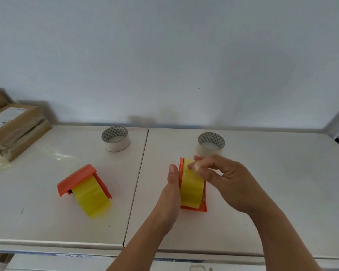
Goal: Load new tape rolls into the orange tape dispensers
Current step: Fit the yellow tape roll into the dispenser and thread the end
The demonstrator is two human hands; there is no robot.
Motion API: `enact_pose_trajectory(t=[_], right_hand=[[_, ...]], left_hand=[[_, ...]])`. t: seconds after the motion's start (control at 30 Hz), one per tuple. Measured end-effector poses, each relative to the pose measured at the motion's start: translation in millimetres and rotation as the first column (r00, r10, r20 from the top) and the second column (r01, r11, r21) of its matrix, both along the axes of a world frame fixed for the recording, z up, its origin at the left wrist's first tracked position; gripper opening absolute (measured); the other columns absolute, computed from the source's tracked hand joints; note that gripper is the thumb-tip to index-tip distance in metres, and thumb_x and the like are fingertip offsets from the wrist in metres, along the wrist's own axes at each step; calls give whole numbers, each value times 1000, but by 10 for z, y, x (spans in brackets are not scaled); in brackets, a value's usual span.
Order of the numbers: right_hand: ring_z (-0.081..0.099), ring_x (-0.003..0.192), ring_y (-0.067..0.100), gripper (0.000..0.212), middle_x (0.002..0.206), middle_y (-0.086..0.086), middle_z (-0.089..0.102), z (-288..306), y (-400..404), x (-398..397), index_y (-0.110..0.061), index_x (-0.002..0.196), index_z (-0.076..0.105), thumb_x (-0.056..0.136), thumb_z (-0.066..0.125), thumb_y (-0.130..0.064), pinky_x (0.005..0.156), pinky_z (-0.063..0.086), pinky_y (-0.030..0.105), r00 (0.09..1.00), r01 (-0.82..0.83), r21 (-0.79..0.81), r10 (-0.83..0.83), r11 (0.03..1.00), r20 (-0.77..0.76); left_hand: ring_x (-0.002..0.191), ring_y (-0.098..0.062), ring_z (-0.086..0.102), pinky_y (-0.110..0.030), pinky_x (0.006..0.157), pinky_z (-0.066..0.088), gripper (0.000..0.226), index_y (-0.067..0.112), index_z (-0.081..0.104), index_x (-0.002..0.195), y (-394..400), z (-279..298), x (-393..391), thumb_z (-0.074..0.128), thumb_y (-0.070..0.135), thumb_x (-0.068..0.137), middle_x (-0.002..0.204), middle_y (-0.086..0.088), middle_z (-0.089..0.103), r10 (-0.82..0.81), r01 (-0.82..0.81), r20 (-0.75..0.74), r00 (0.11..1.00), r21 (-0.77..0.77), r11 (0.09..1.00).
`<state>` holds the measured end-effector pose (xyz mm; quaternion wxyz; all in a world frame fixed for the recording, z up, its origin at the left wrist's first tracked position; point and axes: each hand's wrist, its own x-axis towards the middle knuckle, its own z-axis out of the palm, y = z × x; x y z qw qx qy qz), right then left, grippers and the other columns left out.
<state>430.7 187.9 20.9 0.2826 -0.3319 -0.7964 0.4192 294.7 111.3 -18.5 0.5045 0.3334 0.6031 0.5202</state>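
Dispenser (193, 207) in work – orange, carrying a yellow tape roll (191, 189) – stands on the counter (262, 192) just right of the seam, its long axis running away from the person, far end up near the fingertips. Left hand (171, 189) presses flat against its left side wall, thumb up, bracing it, a clenched hold on the dispenser body. Right hand (223, 177) comes over from the right, thumb and forefinger pinching what looks like the loose tape end at the top far edge of the roll; grip closed on tape, though the film is clear and hard to make out. Key relation: the tape end sits at the far top, so the pull likely goes along the axis – right hand nearer to it. Second dispenser (84, 187), also with a yellow roll, lies tipped well to the left, untouched. Two white rolls (115, 138) (210, 143) sit behind, apart from both hands.
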Motion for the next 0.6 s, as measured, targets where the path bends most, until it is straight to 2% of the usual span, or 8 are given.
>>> enact_pose_trajectory(t=[0.1, 0.17, 0.23, 0.3, 0.37, 0.47, 0.53, 0.6], right_hand=[[72, 93, 5, 17, 87, -10, 79, 115, 92, -137, -19, 94, 67, 99, 54, -27, 84, 52, 17, 979, 125, -122, -142, 985, -144], [75, 86, 18, 22, 83, 2, 79, 164, 175, -213, -7, 100, 64, 101, 52, -25, 87, 58, 37, 949, 146, -286, -215, 947, -228], [75, 88, 25, 34, 88, 11, 79, 181, 230, -194, 2, 106, 63, 102, 49, -29, 90, 56, 47, 945, 82, -396, -198, 915, -261], [73, 97, 27, 55, 101, 16, 77, 177, 297, -125, 5, 112, 63, 96, 50, -45, 93, 53, 44, 924, 16, -486, -198, 874, -326], [68, 111, 20, 68, 116, 6, 75, 123, 323, 21, -7, 119, 67, 82, 57, -64, 96, 50, 36, 949, -68, -451, -82, 890, -305], [65, 112, 4, 46, 119, -14, 72, 33, 265, 84, -27, 123, 67, 81, 74, -44, 92, 52, 23, 988, -153, -398, 141, 904, -59], [68, 100, -2, 26, 109, -19, 75, -15, 247, 13, -25, 113, 72, 88, 71, -22, 82, 51, 13, 993, -115, -378, 107, 919, -42], [68, 98, -4, 18, 106, -19, 76, -23, 241, -68, -17, 105, 76, 92, 64, -13, 78, 49, 8, 998, -47, -331, 34, 943, -45]], left_hand=[[107, -20, 66, -39, 100, 48, 104, 25, 57, 124, -8, 8, 25, 14, 93, 57, 118, -7, 68, -13, 10, -66, 998, -47, 999], [105, -23, 67, -43, 98, 52, 113, 22, 58, 122, 5, 0, 39, 24, 100, 48, 116, -6, 70, -29, 26, -112, 993, -30, 999], [99, -23, 70, -46, 95, 56, 105, 23, 61, 117, 17, -18, 45, 33, 97, 49, 108, -4, 73, -12, 9, -141, 990, -23, 1000], [95, -22, 71, -45, 92, 57, 92, 23, 63, 113, 23, -44, 32, 38, 91, 56, 102, -3, 75, -1, -3, -138, 990, -26, 1000], [92, -21, 72, -42, 89, 58, 90, 24, 64, 110, 23, -80, 14, 40, 92, 56, 99, -3, 76, -5, 5, -131, 991, -1, 1000], [93, -20, 72, -39, 89, 58, 93, 25, 63, 113, 16, -106, -7, 39, 95, 56, 99, -2, 76, -21, 26, -150, 988, 30, 999], [95, -18, 71, -35, 88, 58, 98, 26, 62, 115, 10, -119, -10, 36, 96, 53, 101, -1, 76, -27, 33, -169, 985, 34, 999], [94, -19, 72, -36, 88, 58, 103, 24, 62, 116, 3, -134, -26, 37, 98, 49, 101, -3, 76, -30, 36, -167, 986, 29, 999]])
